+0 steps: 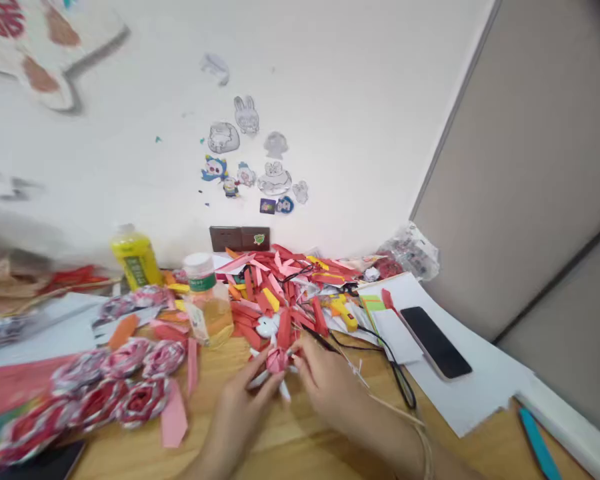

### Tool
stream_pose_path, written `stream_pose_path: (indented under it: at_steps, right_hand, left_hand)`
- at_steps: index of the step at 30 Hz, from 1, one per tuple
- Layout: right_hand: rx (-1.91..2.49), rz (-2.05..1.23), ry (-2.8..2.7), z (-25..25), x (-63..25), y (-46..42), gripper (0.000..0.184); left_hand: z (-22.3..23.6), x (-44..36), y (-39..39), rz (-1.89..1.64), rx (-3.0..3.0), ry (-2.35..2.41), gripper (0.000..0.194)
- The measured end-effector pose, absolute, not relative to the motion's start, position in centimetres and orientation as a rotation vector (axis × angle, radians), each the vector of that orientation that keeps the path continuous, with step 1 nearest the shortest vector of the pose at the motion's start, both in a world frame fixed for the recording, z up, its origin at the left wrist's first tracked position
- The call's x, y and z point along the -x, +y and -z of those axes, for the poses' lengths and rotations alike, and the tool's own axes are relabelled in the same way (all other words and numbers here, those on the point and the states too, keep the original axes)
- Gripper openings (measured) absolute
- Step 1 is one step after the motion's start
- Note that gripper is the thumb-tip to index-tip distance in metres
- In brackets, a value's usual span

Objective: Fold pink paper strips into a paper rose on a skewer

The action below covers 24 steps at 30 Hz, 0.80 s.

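Observation:
Both my hands meet low in the middle of the wooden table. My left hand and my right hand pinch a small pink and red paper flower with white strips sticking out from under it. The fingers of both hands are closed round it. Just behind it lies a heap of red and pink folded paper strips. To the left lie several finished rolled paper roses.
A yellow bottle and a clear bottle of yellowish liquid stand behind the roses. A black phone lies on white paper at the right. A black cable loops beside my right hand. A blue pen lies at the far right.

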State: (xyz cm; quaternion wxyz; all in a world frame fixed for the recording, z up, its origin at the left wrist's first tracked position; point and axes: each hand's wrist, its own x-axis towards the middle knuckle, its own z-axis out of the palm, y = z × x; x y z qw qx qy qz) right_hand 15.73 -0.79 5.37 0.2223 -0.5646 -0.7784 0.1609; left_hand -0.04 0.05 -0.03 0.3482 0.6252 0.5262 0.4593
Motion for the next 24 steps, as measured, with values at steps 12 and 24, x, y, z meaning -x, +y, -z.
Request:
stream_pose_path:
  at_steps: [12, 24]
  right_hand:
    - [1.590, -0.308, -2.150, -3.1, -16.8, 1.3, 0.020]
    - [1.168, -0.866, -2.050, -4.2, -19.2, 3.1, 0.023]
  left_hand:
    - [0.1, 0.2, 0.2, -1.199, -1.416, 1.259, 0.051]
    - [-0.8, 0.6, 0.7, -1.252, -0.904, 0.974, 0.049]
